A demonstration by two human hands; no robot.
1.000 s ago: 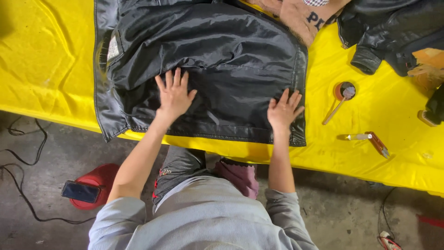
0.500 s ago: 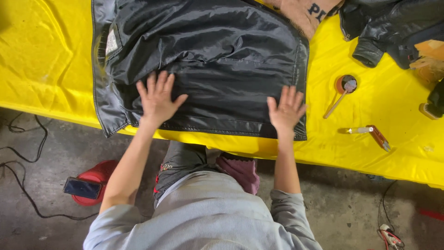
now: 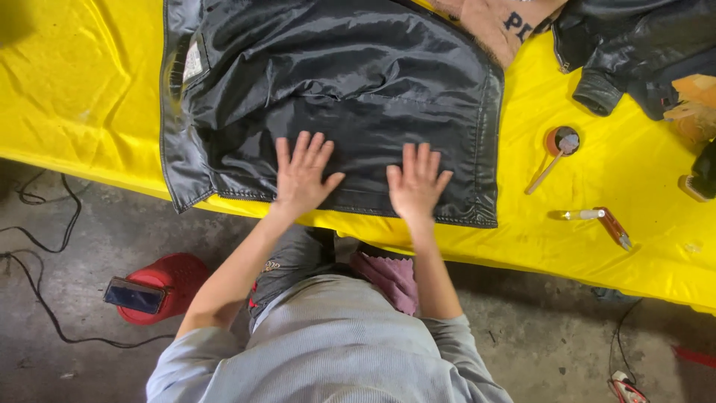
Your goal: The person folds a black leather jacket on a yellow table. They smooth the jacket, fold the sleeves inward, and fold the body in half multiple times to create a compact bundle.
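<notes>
Hands are lying flat, fingers wide, left hand [image 3: 302,173] and right hand [image 3: 415,181], pressing the shiny black jacket lining [image 3: 335,97] near the yellow table's [image 3: 82,97] front edge; it looks mostly smooth, maybe some wrinkles left.

Left hand [image 3: 302,177], right hand [image 3: 415,183] flat, fingers apparently spread

I've got a glossy black jacket [image 3: 335,97] with a white label spread on a bright yellow worktop [image 3: 82,97]. Second black leather jacket [image 3: 634,52] top right, brown fabric [image 3: 500,22] with dark lettering beside it. Red stool [image 3: 160,287] on the grey floor [image 3: 67,358]. My sleeves are pale grey.
</notes>
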